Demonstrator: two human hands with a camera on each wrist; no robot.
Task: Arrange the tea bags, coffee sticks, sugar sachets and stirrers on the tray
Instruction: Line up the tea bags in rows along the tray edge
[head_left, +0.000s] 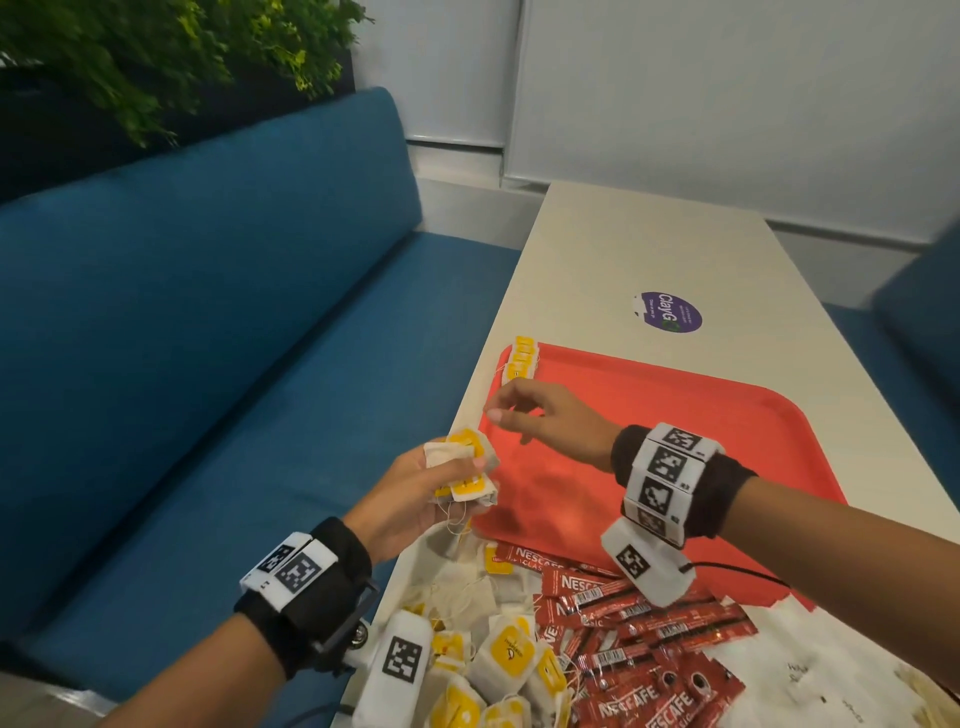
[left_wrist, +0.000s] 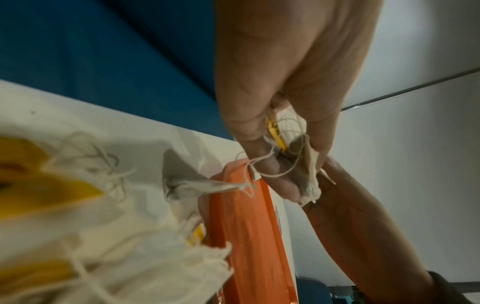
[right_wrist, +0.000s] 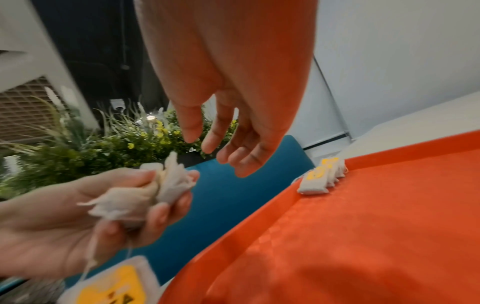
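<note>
The left hand (head_left: 415, 493), just left of frame centre in the head view, is clutching a crumpled bunch of soft white paper tea bags with yellow tags (head_left: 465, 467), while the right hand (head_left: 540, 418) hovers empty with fingers loosely spread over the left rim of the flat, textured red plastic tray (head_left: 701, 415). A short neat row of tea bags (head_left: 522, 356) already sits in the tray's upper left corner, and the rest lie on the white worktop (head_left: 649, 244) at bottom centre beside glossy red foil coffee sticks (head_left: 649, 623). My worry is the thin strings: they're dangling in a tangle, so pulling one bag could drag others out or snag.
</note>
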